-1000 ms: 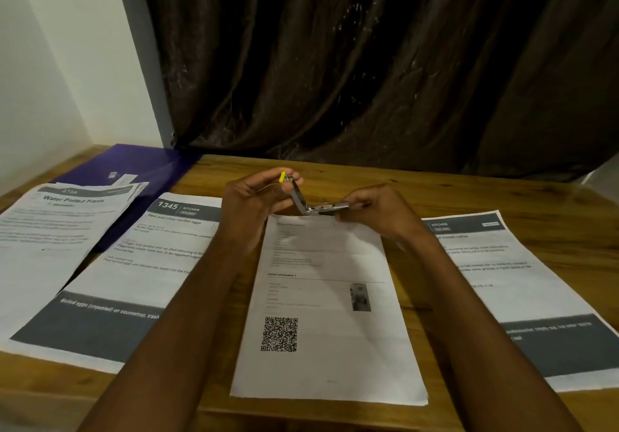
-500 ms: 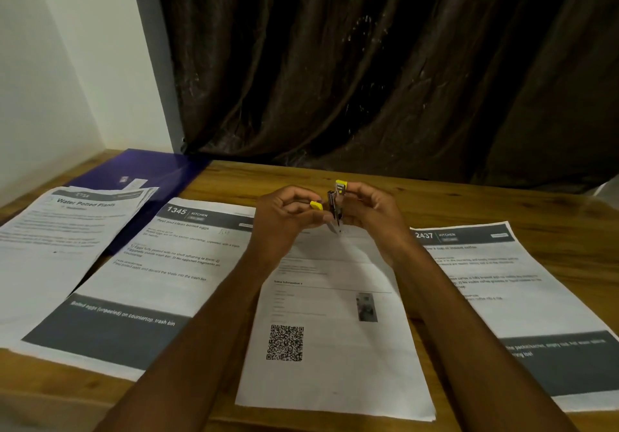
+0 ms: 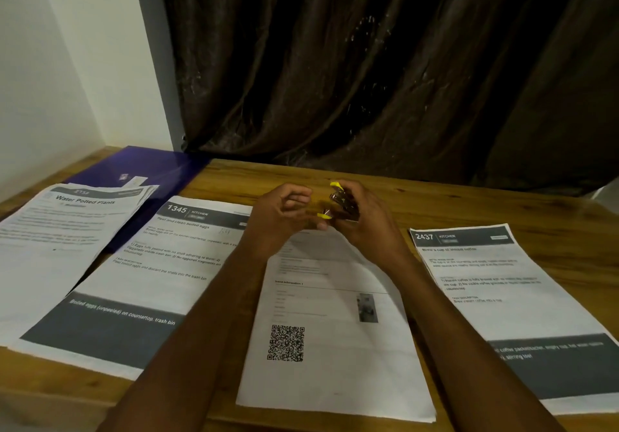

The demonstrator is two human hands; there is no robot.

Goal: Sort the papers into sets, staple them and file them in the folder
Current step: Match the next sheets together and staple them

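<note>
My right hand (image 3: pixel 363 217) grips a small metal stapler (image 3: pixel 340 202) with yellow tips, held above the far end of the middle sheet with a QR code (image 3: pixel 331 338). My left hand (image 3: pixel 279 219) hovers beside it with fingers curled loosely, its fingertips close to the stapler's lower yellow tip. The "1345 Kitchen" sheet (image 3: pixel 147 277) lies to the left. A "Water Potted Plants" stack (image 3: pixel 57 230) rests partly on the purple folder (image 3: pixel 147 167). The "2437 Kitchen" sheet (image 3: pixel 502 297) lies at the right.
The wooden table (image 3: pixel 469 207) runs back to a dark brown curtain (image 3: pixel 385 63). A white wall (image 3: pixel 50 63) closes the left side. Bare wood shows behind the papers on the right and along the near edge.
The stapler was spread wide open between both hands. It has been folded nearly closed and now sits in my right hand. My left hand has loosened its hold. The camera has drifted left.
</note>
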